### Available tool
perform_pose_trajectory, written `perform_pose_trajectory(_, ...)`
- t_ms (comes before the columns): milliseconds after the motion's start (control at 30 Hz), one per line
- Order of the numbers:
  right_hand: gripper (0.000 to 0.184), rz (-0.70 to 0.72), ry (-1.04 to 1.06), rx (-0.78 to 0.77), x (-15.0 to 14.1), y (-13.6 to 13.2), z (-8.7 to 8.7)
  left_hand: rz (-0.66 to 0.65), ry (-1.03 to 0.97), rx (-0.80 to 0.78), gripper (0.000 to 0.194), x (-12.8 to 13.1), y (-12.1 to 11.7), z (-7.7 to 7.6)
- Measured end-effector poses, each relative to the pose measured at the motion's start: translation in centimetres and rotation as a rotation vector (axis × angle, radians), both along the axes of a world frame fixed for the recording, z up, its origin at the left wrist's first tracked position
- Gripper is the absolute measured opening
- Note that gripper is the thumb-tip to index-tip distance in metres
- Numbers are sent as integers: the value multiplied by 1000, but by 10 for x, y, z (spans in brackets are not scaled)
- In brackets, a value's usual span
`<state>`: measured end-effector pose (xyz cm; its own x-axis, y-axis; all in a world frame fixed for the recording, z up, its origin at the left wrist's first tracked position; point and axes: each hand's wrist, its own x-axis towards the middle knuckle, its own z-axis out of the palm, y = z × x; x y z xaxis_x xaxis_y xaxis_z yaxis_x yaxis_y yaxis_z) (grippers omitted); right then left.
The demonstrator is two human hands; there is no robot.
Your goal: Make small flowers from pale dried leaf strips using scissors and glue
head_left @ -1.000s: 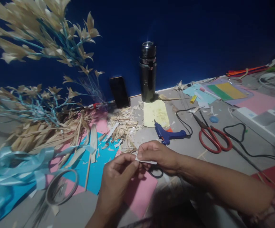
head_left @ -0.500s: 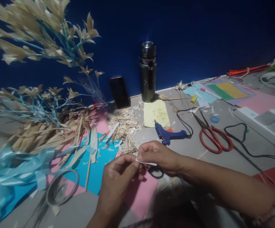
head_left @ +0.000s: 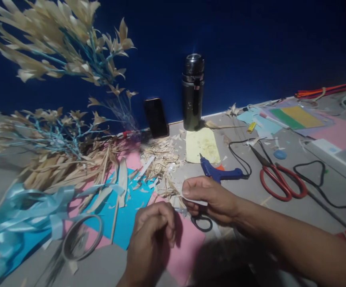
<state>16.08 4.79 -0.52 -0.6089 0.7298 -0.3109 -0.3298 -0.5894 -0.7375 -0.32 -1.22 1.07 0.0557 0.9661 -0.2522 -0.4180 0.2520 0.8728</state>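
Hands [head_left: 211, 197] over cluttered grey floor [head_left: 247, 191]

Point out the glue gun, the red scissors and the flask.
glue gun [head_left: 219, 173], head view, on its blue body.
red scissors [head_left: 282, 184], head view, on the red handles.
flask [head_left: 192, 95], head view, on its dark side wall.
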Motion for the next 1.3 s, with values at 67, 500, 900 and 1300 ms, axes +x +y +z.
perform_pose_trajectory(67,43,8,14,-13,-1,0,-3,-24,-8,37,28,-1,0,-3)
perform_pose_trajectory(500,44,20,-68,117,-3,-2,-10,81,319,-9,10,0,1,-6)
perform_pose_trajectory(900,48,30,-109,178,-3,-4,-8,22,14,-18,46,5,0,-12)
perform_pose_trajectory(1300,48,25,-154,250,-2,-4,-10,73,213,-73,16,1,-1,-13)
